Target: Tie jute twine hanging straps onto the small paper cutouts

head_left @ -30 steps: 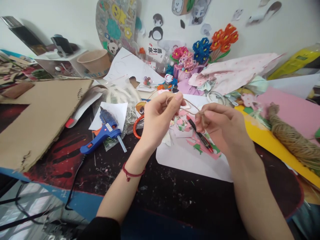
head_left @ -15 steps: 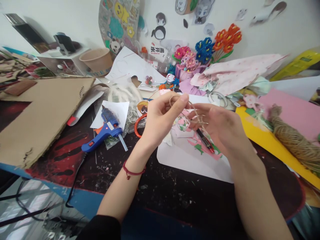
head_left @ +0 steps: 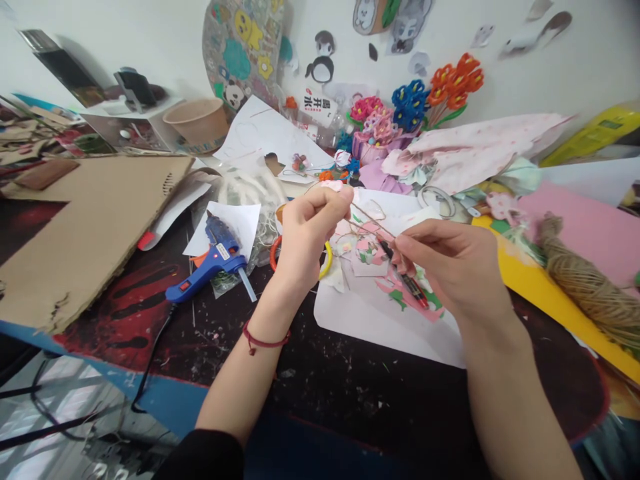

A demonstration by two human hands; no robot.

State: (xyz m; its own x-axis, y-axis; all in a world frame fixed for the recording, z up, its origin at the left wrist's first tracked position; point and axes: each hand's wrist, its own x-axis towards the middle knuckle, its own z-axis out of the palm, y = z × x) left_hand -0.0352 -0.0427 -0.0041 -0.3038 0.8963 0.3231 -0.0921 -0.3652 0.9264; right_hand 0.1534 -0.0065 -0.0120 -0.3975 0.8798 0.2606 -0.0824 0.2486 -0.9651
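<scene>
A thin brown twine [head_left: 371,219] runs between my two hands above the paper-strewn table. My left hand [head_left: 313,227] is closed, pinching one part of it between thumb and fingertips. My right hand [head_left: 450,260] is closed too, with thumb and forefinger on the twine lower down and to the right. Beneath the hands lie a white sheet [head_left: 380,327], pink and green paper scraps [head_left: 397,298] and a dark marker with a red end [head_left: 411,287]. Scissors with orange and yellow handles [head_left: 327,260] are partly hidden behind my left hand.
A blue glue gun [head_left: 207,270] rests at left on white paper, its cord hanging over the table edge. Cardboard [head_left: 100,227] covers the far left. At right are a twine bundle [head_left: 590,280] and yellow card [head_left: 530,280]. Handmade flowers [head_left: 410,103] stand at the back.
My hands have moved apart, stretching the twine between them. My right hand has gone from loosely spread fingers to a pinch. More of the scissors and scraps shows now.
</scene>
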